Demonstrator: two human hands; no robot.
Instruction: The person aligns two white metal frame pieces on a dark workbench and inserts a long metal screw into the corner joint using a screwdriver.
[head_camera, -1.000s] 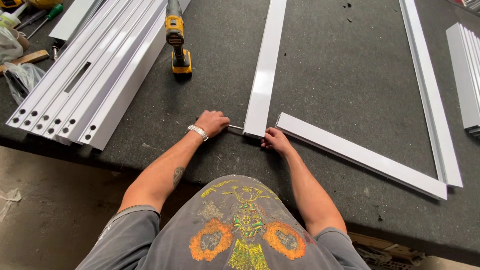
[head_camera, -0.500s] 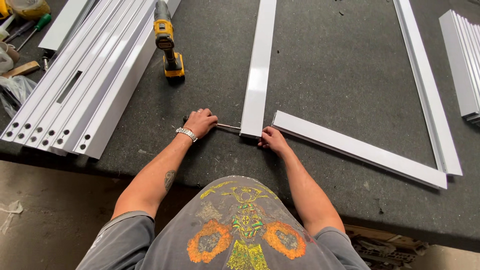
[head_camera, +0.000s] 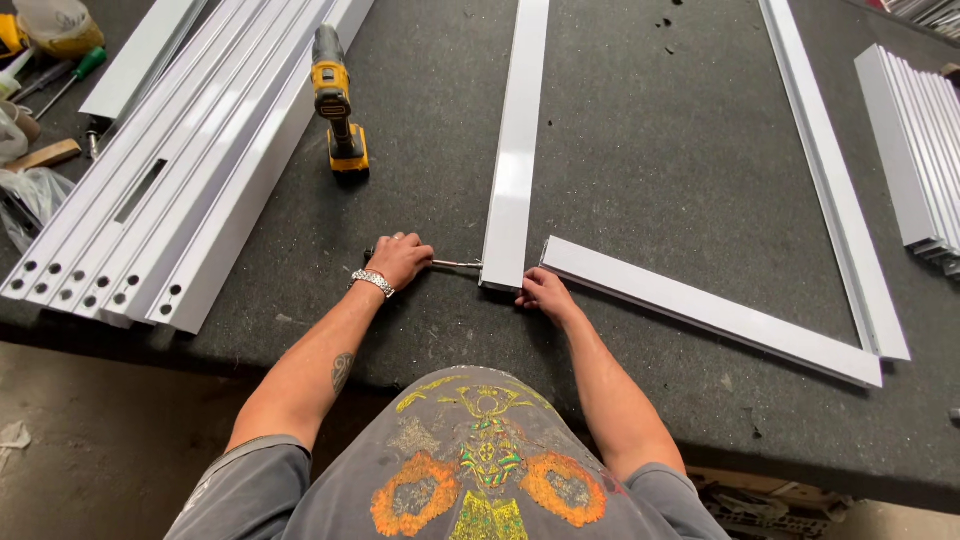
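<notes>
My left hand (head_camera: 398, 259), with a metal bracelet on the wrist, grips a screwdriver (head_camera: 455, 264) whose thin shaft points right into the near end of a long white frame bar (head_camera: 515, 150). My right hand (head_camera: 541, 293) rests at that bar's near corner, fingers touching it, beside the end of a second white bar (head_camera: 700, 308) that runs off to the right. A third white bar (head_camera: 835, 190) closes the frame on the right side.
A yellow and black cordless drill (head_camera: 338, 100) lies on the dark felt table (head_camera: 660, 130). Several white slotted profiles (head_camera: 190, 170) are stacked at left, more white pieces (head_camera: 920, 150) at right. Hand tools (head_camera: 60, 85) and a plastic bag (head_camera: 30, 195) sit far left.
The view has shifted slightly. My left hand stays on the screwdriver at the bar's near end and my right hand stays at the corner; neither shows clear movement.
</notes>
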